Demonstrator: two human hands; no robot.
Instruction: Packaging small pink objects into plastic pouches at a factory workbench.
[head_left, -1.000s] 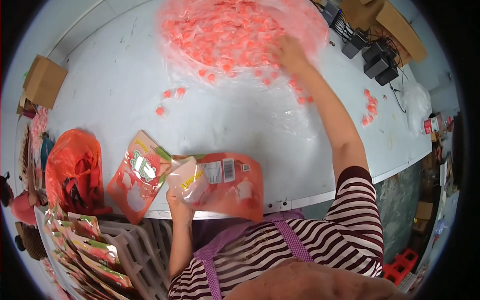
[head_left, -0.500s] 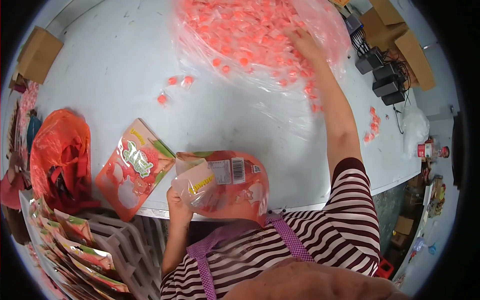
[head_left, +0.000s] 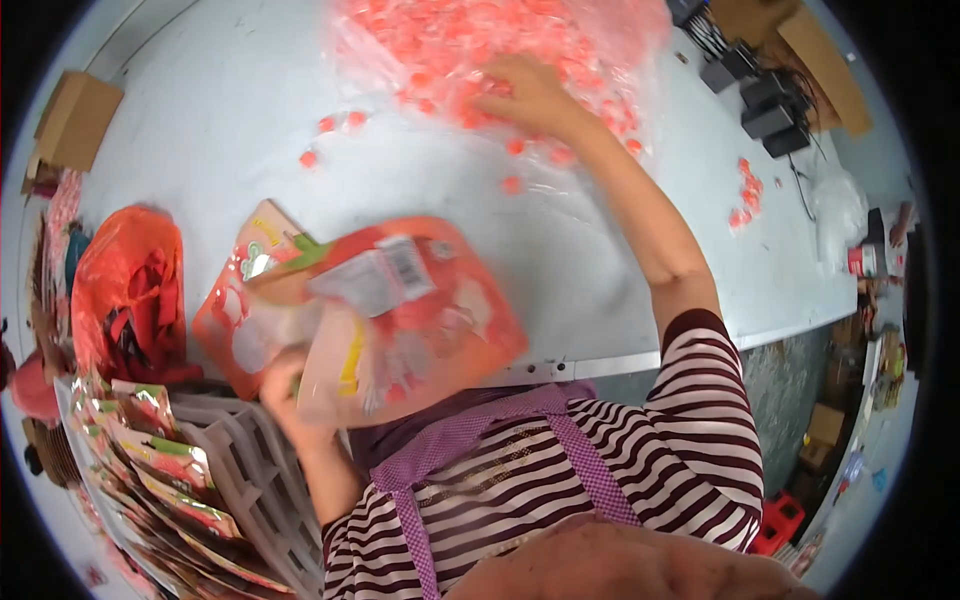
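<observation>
My left hand [head_left: 288, 392] grips an open red-orange stand-up candy pouch [head_left: 455, 300] by its folded-back top; the pouch is tilted and blurred over the table's near edge. Beneath it, a second pouch [head_left: 228, 312] lies on the table, partly covered. At the near side of a big heap of wrapped red candies [head_left: 440, 35], my right hand [head_left: 535, 95] has its fingers curled round a few candies [head_left: 493, 88]. The heap rests on a spread clear plastic bag [head_left: 640, 95].
Loose candies [head_left: 308, 159] lie left of the heap, others [head_left: 745, 195] at the right. An orange plastic bag [head_left: 130, 235] stands left, above a crate [head_left: 245, 480] and stacked pouches [head_left: 170, 490]. Black power adapters [head_left: 770, 105] and a cardboard box [head_left: 85, 120] sit at the edges.
My right hand has moved left and nearer across the heap, its fingers now curled. My left hand has shifted left with the pouch, which has turned and now overlaps the lying one.
</observation>
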